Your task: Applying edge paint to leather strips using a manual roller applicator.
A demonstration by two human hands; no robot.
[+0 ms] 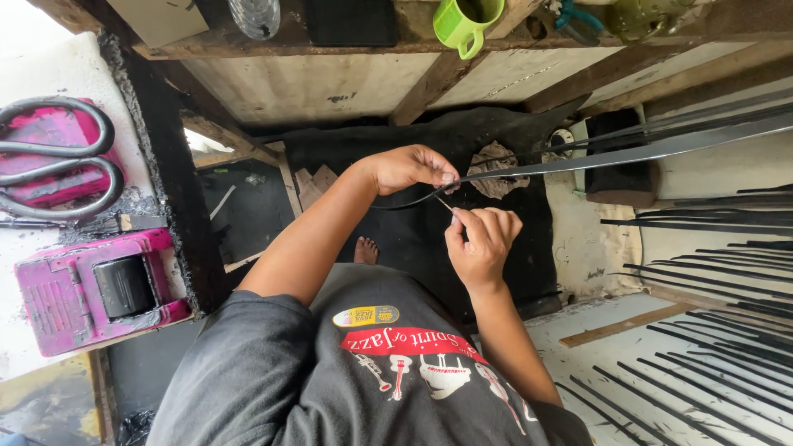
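Note:
My left hand pinches the near end of a long thin black strip that runs off to the right edge. Just below it, my right hand is closed around a small thin tool whose tip points up at the strip's end beside my left fingers. Both hands hover over a black mat on the floor. My grey printed shirt fills the bottom of the view.
Several black strips lie spread on the white surface at right. A pink box and large scissors sit on the left ledge. Above, a wooden shelf holds a green mug. A bare foot shows below my arm.

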